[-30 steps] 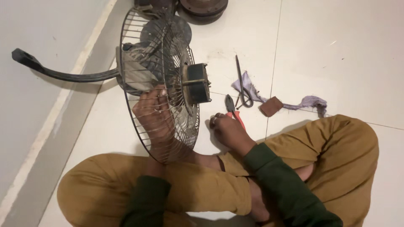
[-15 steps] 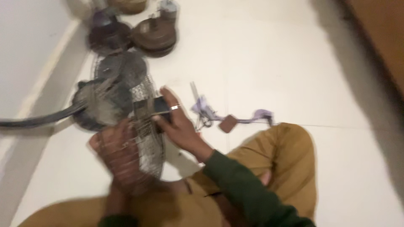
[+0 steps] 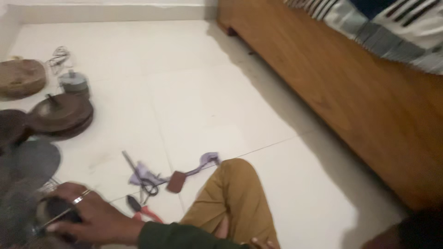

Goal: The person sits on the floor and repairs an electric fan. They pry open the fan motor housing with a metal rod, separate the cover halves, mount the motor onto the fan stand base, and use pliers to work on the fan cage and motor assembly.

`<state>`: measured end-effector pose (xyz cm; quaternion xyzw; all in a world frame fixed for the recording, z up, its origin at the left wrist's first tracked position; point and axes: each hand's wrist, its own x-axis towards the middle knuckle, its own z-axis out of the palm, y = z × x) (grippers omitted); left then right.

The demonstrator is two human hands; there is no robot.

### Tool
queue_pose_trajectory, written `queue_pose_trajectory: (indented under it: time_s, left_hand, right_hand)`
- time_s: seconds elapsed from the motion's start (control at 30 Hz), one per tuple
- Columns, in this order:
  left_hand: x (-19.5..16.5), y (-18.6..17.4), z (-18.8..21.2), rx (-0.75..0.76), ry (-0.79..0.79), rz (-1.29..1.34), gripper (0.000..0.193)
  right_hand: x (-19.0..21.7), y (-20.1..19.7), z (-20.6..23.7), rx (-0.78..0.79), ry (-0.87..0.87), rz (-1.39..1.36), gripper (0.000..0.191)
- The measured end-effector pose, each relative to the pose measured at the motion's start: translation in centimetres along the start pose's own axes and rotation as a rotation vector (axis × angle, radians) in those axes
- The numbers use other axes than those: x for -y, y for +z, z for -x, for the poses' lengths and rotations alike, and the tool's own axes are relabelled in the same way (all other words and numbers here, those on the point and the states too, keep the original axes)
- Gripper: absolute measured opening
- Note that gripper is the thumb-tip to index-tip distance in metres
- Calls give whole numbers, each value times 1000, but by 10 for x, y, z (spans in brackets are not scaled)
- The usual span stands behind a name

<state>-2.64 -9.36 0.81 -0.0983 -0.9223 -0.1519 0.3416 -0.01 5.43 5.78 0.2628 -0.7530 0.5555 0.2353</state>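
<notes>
Head view: the right hand (image 3: 90, 216) lies spread over the fan motor (image 3: 50, 214) at the floor's lower left, fingers (image 3: 69, 189) curled around it. Red-handled pliers (image 3: 140, 208) lie just right of the motor, scissors (image 3: 145, 184) near them. Left hand out of sight.

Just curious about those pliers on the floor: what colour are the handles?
Red, on the pliers, seen in the head view near the right hand.

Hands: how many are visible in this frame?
1. The right hand rests on the dark fan motor at lower left. The left hand is out of view.
</notes>
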Motion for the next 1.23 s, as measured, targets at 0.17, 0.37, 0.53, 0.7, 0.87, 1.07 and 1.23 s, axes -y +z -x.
queue_pose_trajectory:
  time_s: [0.17, 0.37, 0.53, 0.7, 0.87, 1.07, 1.23]
  left_hand:
    - [61, -13, 21, 66, 39, -86, 21]
    - [49, -24, 19, 92, 83, -265, 23]
    - [25, -31, 25, -27, 21, -27, 18]
    - [15, -42, 18, -73, -46, 102, 15]
    - [7, -51, 18, -64, -59, 151, 13]
    - [6, -52, 17, -82, -98, 113, 5]
    - [-8, -46, 21, -91, -631, 774, 23]
  right_hand:
    - [-16, 0, 5, 5, 43, -11, 55]
    - [-32, -8, 12, 20, 102, -76, 51]
    - [-37, -11, 13, 80, 198, -105, 55]
    - [-36, -13, 14, 85, 200, -66, 56]
    - [-33, -13, 11, 75, 172, -53, 54]
    - [-30, -14, 6, 72, 89, -46, 54]
    - [-20, -15, 1, 120, 287, -238, 55]
